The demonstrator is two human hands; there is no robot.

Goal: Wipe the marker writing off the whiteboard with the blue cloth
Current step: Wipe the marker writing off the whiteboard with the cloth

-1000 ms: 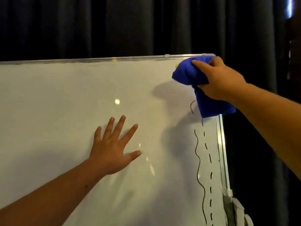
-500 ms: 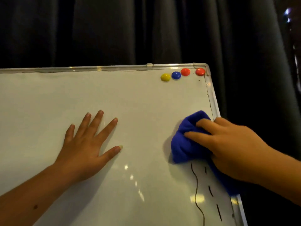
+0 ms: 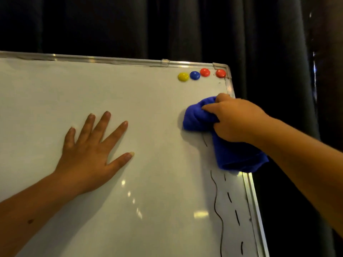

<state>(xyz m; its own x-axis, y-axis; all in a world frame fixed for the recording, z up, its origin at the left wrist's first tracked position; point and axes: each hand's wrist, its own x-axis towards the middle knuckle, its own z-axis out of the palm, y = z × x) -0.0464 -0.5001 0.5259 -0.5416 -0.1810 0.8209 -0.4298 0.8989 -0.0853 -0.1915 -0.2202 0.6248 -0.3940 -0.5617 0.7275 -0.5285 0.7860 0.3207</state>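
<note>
1. Head cam looks down at the whiteboard (image 3: 148, 112); its metal frame (image 3: 248, 188) runs along the top and down the right side, with a dark curtain (image 3: 185, 25) right behind both edges.
2. Loads of bare white board between the two hands and out to the left, nothing on it.
3. Four magnets (image 3: 194, 75) (yellow, blue, two red) sit in a row just under the top-right corner.
4. Left hand (image 3: 87, 156) is flat on the board, fingers spread wide, holding nothing.
5. Right hand (image 3: 235, 121) is bunched tight around the cloth (image 3: 235, 156), pressing it on the board close to the right edge, below the magnets.
6. Cloth tail hangs down over the frame.
7. Marker lines (image 3: 216, 206), one wavy and one dashed, run from under the cloth down along the right edge.
</note>
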